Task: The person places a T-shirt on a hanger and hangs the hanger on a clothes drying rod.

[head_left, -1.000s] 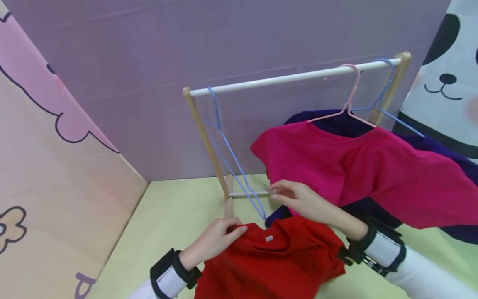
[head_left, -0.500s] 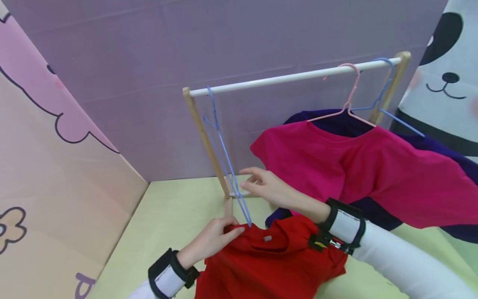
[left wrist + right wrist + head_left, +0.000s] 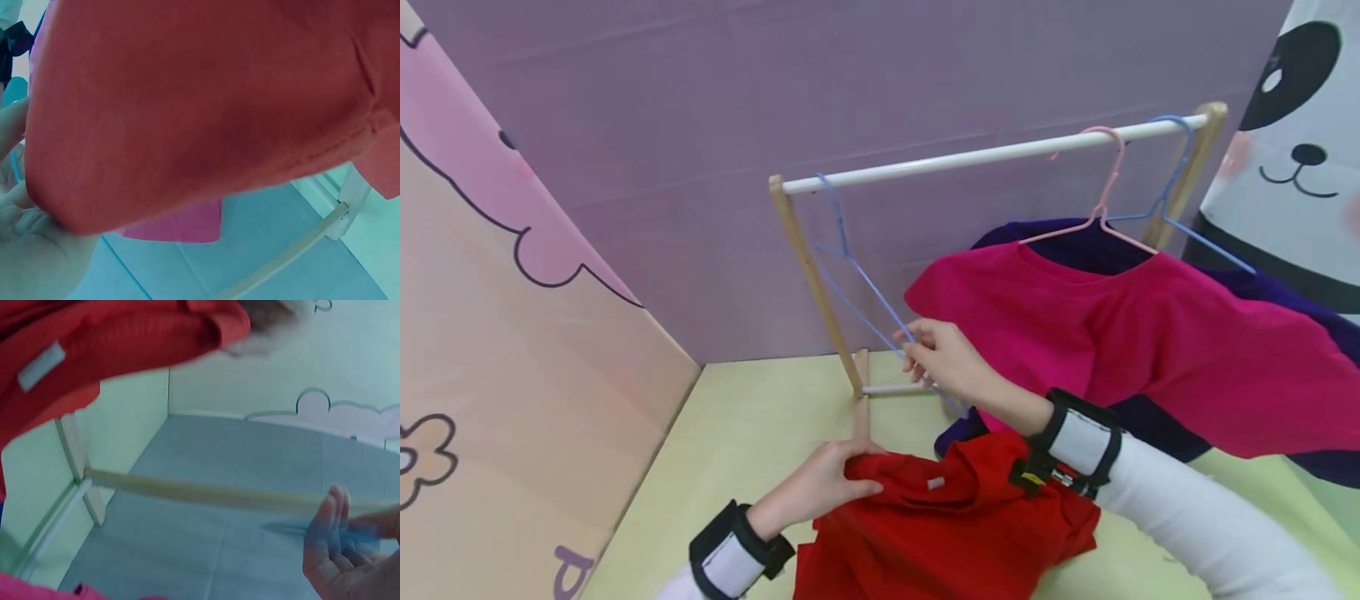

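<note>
My left hand (image 3: 830, 483) grips the red T-shirt (image 3: 955, 533) at one side of its neckline, thumb on top. A small white label (image 3: 936, 482) shows inside the collar. Above the shirt, my right hand (image 3: 951, 362) pinches a thin blue hanger (image 3: 880, 293) by one of its sides. The hanger's hook stays over the left end of the white rail (image 3: 925, 167), and its lower end reaches out past my fingers. In the left wrist view red cloth (image 3: 187, 112) covers most of my left hand. The hanger is blurred in the right wrist view beside my right hand (image 3: 344, 556).
A pink T-shirt (image 3: 1120, 333) on a pink hanger (image 3: 1105, 187) hangs at the rack's right. Behind it is a dark purple garment (image 3: 1150, 417) with another blue hanger (image 3: 1206, 243). The rack's wooden left post (image 3: 816, 287) stands on the pale yellow tabletop (image 3: 737, 417).
My right hand has moved left to the blue hanger and taken hold of its side. The hanger's lower end has swung left, then out to the right. My left hand stays at the red collar.
</note>
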Demonstrator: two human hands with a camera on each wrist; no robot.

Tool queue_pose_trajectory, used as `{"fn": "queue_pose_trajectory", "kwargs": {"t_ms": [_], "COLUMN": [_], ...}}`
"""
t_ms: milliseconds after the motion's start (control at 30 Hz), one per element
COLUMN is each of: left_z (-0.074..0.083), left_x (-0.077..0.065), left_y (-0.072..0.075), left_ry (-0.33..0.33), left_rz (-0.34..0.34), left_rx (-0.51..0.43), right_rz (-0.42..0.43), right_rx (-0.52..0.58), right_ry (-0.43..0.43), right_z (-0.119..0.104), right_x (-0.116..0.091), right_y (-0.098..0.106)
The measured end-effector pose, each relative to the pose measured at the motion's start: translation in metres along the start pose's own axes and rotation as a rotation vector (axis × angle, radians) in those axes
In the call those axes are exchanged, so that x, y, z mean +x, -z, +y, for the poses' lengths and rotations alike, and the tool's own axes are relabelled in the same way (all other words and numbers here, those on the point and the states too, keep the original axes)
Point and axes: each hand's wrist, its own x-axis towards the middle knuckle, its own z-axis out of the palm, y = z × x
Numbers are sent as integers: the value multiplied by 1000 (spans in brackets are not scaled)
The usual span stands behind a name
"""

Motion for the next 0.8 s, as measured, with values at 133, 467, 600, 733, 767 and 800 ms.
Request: {"fn": "queue_pose_trajectory", "kwargs": {"t_ms": [133, 467, 600, 733, 767, 800], "left_z": [-1, -2, -3, -5, -5, -6], "left_x": [-1, 0, -1, -1, -1, -2], "left_y": [2, 4, 6, 8, 8, 9], "left_ry": [-4, 24, 33, 39, 40, 40], "left_rz": [1, 28, 49, 91, 100, 109], "left_rx": [33, -26, -54, -41, -41, -41], "right_rz": [86, 229, 267, 286, 291, 296], "right_rx": [2, -28, -75, -130, -141, -153], "right_ry": [-26, 39, 83, 136, 149, 160], "right_z": [2, 4, 4, 7, 8, 9], "right_x": [3, 3, -7, -23, -27, -32], "right_y": [14, 37, 57, 78, 83, 88]}}
